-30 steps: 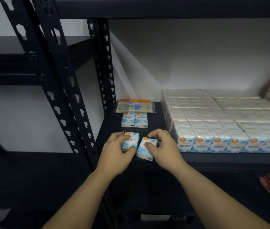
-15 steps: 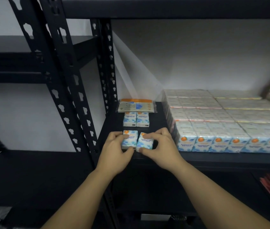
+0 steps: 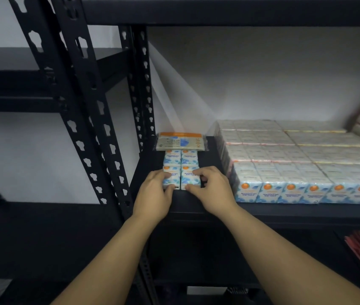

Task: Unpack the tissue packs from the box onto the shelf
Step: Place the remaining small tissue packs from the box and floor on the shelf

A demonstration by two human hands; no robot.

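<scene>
Black metal shelving (image 3: 284, 211) fills the view, with a pale wall behind it, and the work is done on the board at middle height. Two small tissue packs are placed side by side near the front edge of this board: the left pack (image 3: 171, 176) is held by the left hand (image 3: 152, 198), the right pack (image 3: 190, 177) by the right hand (image 3: 213, 191). On each pack the fingers are curled over the far top and the thumb is pressed on the near face, so both hands are clamped, and they are close together but not touching. Two more packs of the same kind (image 3: 180, 157) lie directly behind, at 12 o'clock, touching the held ones, and a flat wrapped tissue packet (image 3: 181, 142) lies further back. At 3 o'clock a large block of the same packs (image 3: 295, 164) is stacked in tidy rows. The box is not seen in this view.

The packs are judged to be very light and soft (paper in thin film), so they can be squeezed out of shape and the film may be slippery. A gentle hold across the short sides is advised. Each pack is white and pale blue with a leaf pattern, an orange dot and small dark lettering.
</scene>
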